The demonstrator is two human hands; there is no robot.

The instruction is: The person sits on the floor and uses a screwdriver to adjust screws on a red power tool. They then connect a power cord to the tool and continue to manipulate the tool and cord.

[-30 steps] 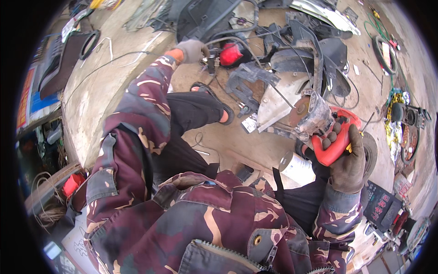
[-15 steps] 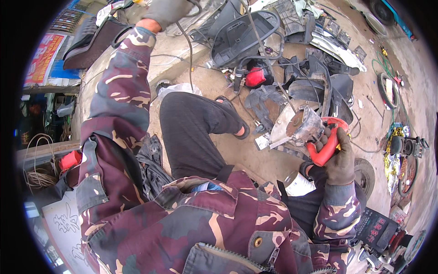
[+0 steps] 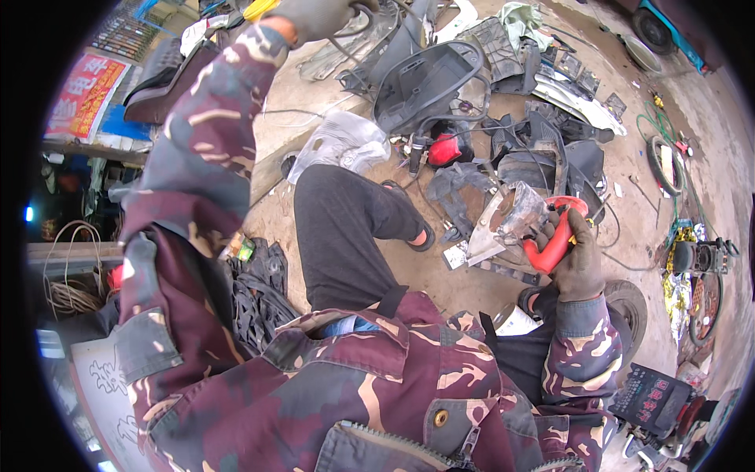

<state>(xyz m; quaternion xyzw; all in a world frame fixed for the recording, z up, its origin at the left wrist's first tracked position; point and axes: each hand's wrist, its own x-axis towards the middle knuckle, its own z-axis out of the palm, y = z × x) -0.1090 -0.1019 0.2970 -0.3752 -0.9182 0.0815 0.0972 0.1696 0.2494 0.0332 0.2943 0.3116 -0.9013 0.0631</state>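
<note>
Tan concrete floor (image 3: 429, 275) spreads beneath the scene, with a black moulded plastic scooter shell (image 3: 429, 82) lying beyond the person's knee. Closer in, the red-handled cut-off saw (image 3: 557, 245) is ahead and to the right, its long axis slanting from the handle at near right to the grey disc guard (image 3: 521, 206) at far left. The gloved right hand (image 3: 578, 263) is nearer, fingers wrapped around that handle; the gloved left hand (image 3: 316, 17), stretched well apart toward the upper left, appears curled around a dark cord (image 3: 370, 16).
</note>
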